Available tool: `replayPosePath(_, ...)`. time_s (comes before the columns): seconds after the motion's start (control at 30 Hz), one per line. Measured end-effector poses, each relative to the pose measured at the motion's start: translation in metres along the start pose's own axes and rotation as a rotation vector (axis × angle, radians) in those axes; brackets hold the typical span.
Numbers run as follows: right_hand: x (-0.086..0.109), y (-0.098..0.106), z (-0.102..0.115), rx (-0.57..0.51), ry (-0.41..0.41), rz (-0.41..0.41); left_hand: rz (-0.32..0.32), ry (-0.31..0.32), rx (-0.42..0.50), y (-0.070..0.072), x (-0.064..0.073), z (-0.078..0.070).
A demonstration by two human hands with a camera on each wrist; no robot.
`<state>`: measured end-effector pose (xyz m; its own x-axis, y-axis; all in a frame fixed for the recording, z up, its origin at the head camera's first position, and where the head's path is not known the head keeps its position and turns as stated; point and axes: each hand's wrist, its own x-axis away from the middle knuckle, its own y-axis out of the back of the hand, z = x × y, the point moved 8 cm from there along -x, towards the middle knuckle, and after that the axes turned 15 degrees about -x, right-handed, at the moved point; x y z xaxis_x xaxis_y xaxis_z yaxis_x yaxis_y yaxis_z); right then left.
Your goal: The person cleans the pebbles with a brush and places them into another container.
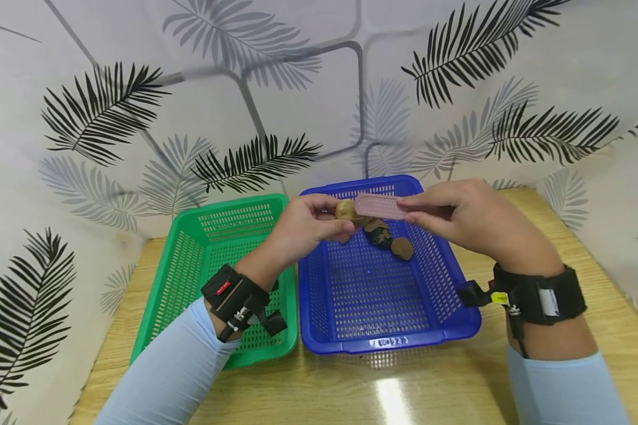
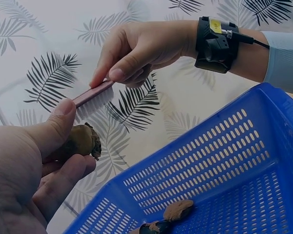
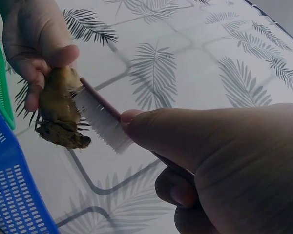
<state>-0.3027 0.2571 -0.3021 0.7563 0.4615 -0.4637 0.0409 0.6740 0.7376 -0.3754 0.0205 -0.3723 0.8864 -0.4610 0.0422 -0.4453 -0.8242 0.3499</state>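
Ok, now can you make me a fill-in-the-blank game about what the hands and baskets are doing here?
1. The person's right hand holds a flat pink ____ with white bristles.
2. The rounded yellow-brown lump with a dark, crusty end is held by the person's ____.
3. Muddy brown lumps lie in the holey plastic basket coloured ____.
4. The other holey plastic basket, beside it, is coloured ____.

Missing words: brush; left hand; blue; green.
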Motion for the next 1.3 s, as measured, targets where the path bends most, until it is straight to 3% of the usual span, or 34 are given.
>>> replayPosePath(0.2,0.005,0.007,0.000,-0.047,-0.025,-0.055,-0.005,-0.004,0.002,0.001,0.001,-0.002)
replayPosePath(0.47,-0.004,-0.005,0.007,-0.079,0.093,-0.058,-0.006,-0.032,-0.005,-0.001,0.001,-0.008)
replayPosePath(0.63,-0.003,-0.004,0.008,-0.049,0.120,-0.060,-0.027,-0.022,-0.002,0.007,0.004,-0.003)
replayPosePath(0.93,-0.001,-0.002,0.003,-0.031,0.070,-0.015,-0.004,-0.033,-0.015,0.010,0.008,-0.002)
replayPosePath(1.3,0.004,0.003,-0.011,-0.072,-0.086,0.037,-0.009,-0.030,-0.050,0.009,0.008,-0.010)
